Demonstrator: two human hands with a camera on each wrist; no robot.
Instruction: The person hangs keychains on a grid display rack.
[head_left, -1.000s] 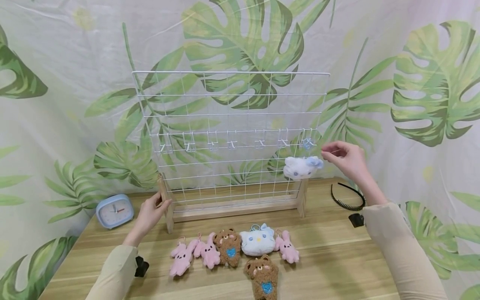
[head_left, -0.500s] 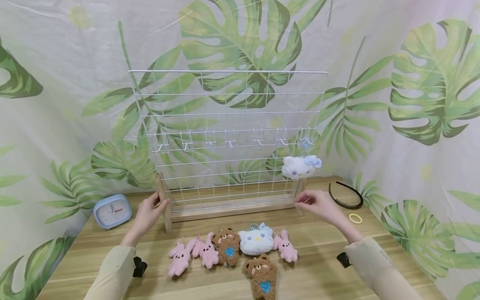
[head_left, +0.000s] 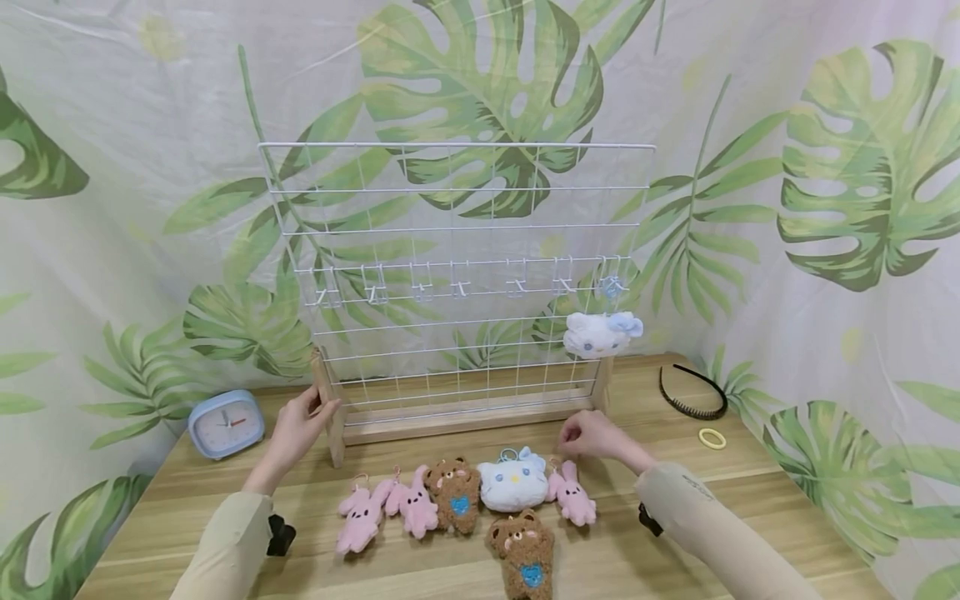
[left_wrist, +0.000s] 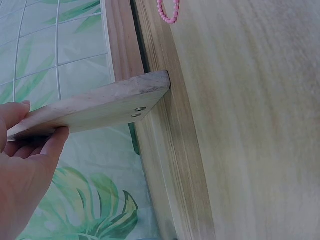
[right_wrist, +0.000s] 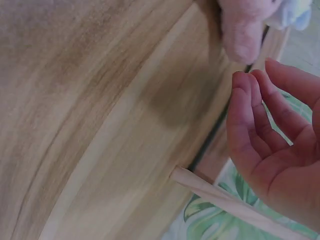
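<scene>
My left hand (head_left: 302,421) grips the wooden side leg (left_wrist: 100,102) of a white wire grid rack (head_left: 457,147), thumb on one face and fingers on the other. Just behind a pink bunny plush keychain (head_left: 575,502) hovers my right hand (head_left: 598,435). In the right wrist view its fingers (right_wrist: 240,107) are bent loosely, with a gap to the thumb and nothing held. The bunny (right_wrist: 247,30) shows there close to the fingertips; contact cannot be made out. A white cat-face plush (head_left: 600,335) with a blue bow hangs from the rack's rightmost hook.
Several plush keychains lie before the rack: pink bunnies (head_left: 362,518), brown bears (head_left: 522,550) and a white cat face (head_left: 513,483). White hooks (head_left: 459,288) line the grid. A blue clock (head_left: 227,423) stands left; a black headband (head_left: 693,410) and yellow ring (head_left: 712,438) lie right.
My right hand has come down from beside the hanging cat-face plush, past the rack's right leg, to the right-hand pink bunny. The left hand has kept its grip on the leg.
</scene>
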